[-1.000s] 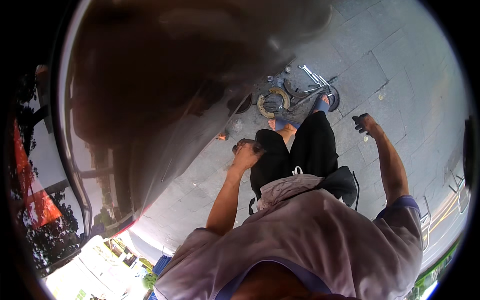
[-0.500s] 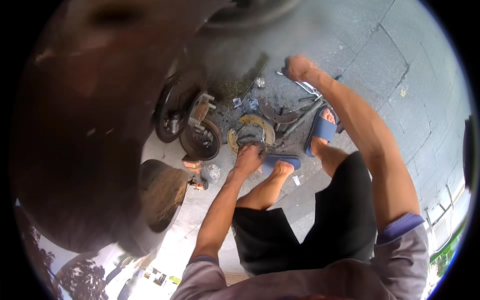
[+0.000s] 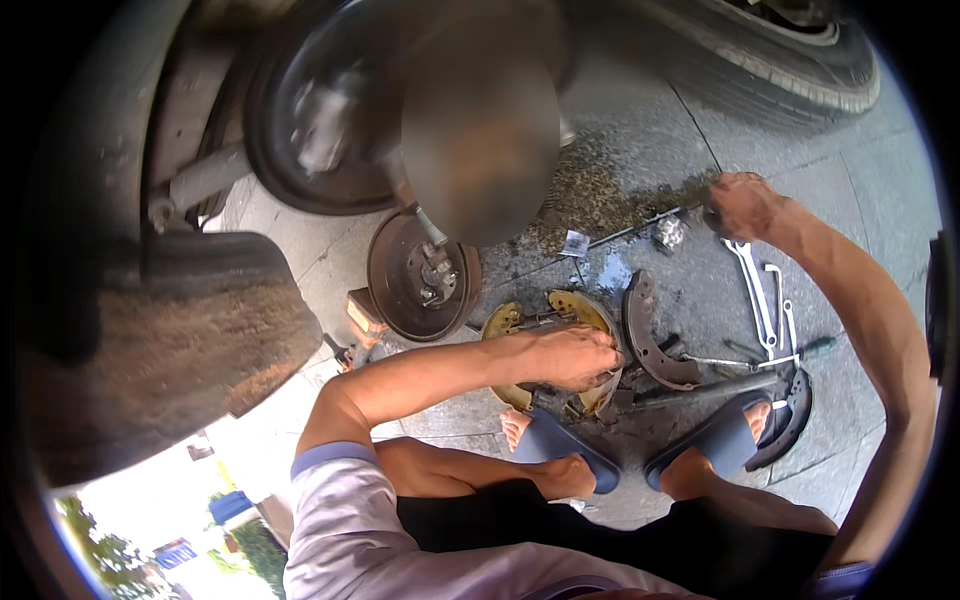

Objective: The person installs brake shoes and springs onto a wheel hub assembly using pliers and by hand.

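Observation:
I crouch over parts on grey paving. My left hand (image 3: pixel 578 355) is curled over a pair of yellowish brake shoes (image 3: pixel 500 330); what its fingers grip is hidden. My right hand (image 3: pixel 738 205) is closed, above silver wrenches (image 3: pixel 762 300); I cannot make out what is in it. Between my hands lie a dark curved shoe (image 3: pixel 645 340) and a bar (image 3: pixel 705 390). A brake drum (image 3: pixel 405 275) stands at the left, with a small orange object (image 3: pixel 365 315) beside it. Another dark curved piece (image 3: pixel 790 425) is by my right sandal (image 3: pixel 715 430).
Above me are a vehicle's tyre (image 3: pixel 780 70), a round dark wheel-hub plate (image 3: pixel 290 120) and a blurred dark part in the middle. A rusty panel (image 3: pixel 230 330) juts at the left. A crumpled foil piece (image 3: pixel 670 232) and a wet stain (image 3: pixel 600 190) mark the paving.
I have gone from standing to crouching beside the wheel. My left hand has come down onto the brake shoes, and my right hand has reached forward over the tools on the paving.

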Tool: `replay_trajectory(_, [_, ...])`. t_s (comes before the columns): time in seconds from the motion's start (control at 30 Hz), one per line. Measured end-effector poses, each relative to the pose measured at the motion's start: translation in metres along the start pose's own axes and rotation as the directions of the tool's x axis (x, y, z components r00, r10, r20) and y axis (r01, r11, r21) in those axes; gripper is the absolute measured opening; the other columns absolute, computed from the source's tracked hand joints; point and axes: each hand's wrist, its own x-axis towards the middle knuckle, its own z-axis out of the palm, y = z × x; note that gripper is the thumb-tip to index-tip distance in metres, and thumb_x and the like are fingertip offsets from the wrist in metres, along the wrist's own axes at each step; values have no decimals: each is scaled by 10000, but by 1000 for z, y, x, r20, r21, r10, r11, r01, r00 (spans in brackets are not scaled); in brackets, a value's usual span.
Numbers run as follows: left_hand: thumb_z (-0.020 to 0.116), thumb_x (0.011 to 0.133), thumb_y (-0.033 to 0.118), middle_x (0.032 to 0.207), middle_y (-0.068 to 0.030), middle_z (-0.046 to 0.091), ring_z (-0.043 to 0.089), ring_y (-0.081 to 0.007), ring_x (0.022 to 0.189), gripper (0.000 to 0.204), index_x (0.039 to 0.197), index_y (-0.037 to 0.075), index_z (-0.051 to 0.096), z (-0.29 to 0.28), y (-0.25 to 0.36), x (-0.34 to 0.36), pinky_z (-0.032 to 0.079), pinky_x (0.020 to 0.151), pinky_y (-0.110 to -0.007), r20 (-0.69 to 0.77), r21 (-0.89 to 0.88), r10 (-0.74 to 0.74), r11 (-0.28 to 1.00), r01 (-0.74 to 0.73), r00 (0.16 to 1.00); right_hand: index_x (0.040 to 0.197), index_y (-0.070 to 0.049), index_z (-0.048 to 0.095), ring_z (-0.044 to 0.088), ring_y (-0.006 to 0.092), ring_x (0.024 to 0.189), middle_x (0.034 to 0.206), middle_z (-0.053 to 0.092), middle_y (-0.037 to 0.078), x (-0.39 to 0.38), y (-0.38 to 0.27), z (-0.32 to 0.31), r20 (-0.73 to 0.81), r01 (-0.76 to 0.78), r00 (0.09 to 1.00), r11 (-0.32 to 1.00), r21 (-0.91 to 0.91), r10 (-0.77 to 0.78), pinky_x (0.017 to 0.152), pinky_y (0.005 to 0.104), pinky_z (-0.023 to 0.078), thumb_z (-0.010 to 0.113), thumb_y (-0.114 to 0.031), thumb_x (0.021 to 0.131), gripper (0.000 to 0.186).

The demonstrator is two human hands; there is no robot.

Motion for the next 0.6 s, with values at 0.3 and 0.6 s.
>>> replay_trajectory(0.3, [583, 948, 291, 1019, -165, 678, 640, -360, 975, 295, 1114, 54, 637, -50, 4, -89, 498, 928, -439, -462, -83, -115, 993, 86, 880, 1035, -61, 666, 588, 314, 1137, 1146, 646, 160, 52, -25, -102, -289, 168, 944, 986, -4, -163, 1040, 427, 405, 544, -344, 932, 325])
replay_trajectory(0.6, [593, 901, 244, 901, -243, 680, 657, -417, 908, 250, 1028, 46, 676, -20, -54, -147, 510, 887, -487, -646, -33, -367, 889, 456, 669, 1124, -101, 656, 571, 355, 1168, 1173, 628, 180, 28, -40, -143, -91, 84, 991, 990, -117, -95, 984, 442, 475, 574, -349, 920, 331])
